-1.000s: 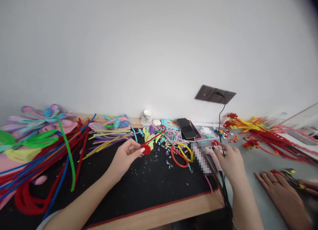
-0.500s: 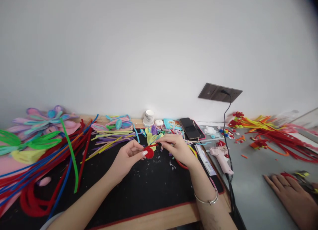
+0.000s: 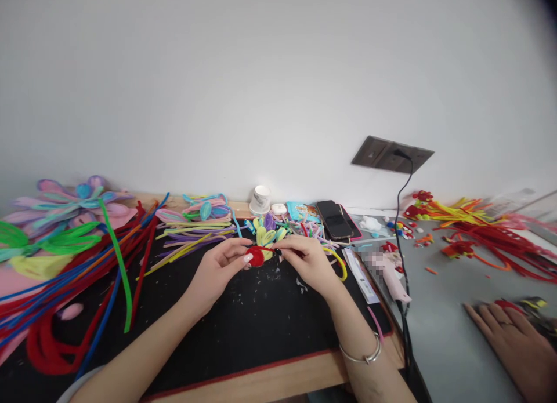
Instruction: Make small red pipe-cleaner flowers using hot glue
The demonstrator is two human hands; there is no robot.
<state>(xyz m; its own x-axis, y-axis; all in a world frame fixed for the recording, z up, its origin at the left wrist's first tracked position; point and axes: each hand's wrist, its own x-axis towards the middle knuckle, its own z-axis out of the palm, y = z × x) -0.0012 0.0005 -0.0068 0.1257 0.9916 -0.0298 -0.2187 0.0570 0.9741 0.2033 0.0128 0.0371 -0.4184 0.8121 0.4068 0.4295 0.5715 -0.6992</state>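
Over the black mat [image 3: 243, 333], my left hand [image 3: 225, 262] pinches a red pipe cleaner coiled into a flat round disc [image 3: 256, 256] between thumb and fingers. A loose red end runs from the coil toward my right hand [image 3: 304, 258], whose thumb and fingers are closed on that end. Just behind both hands lies a yellow and blue pipe-cleaner flower [image 3: 266, 233]. Bundles of pastel pipe cleaners [image 3: 195, 238] rest beyond my left hand. Small pale scraps dot the mat beneath.
Long red and blue pipe cleaners [image 3: 56, 287] spread at left. A white paper cup [image 3: 260, 200], a phone [image 3: 334, 220] and a pink glue gun [image 3: 394, 281] with a cord stand behind and right. Another person's hand [image 3: 511, 339] rests on the grey table [image 3: 444, 310].
The red coil has shifted slightly left and up, and its free end now stretches straighter between my hands. The camera view has tilted a little.
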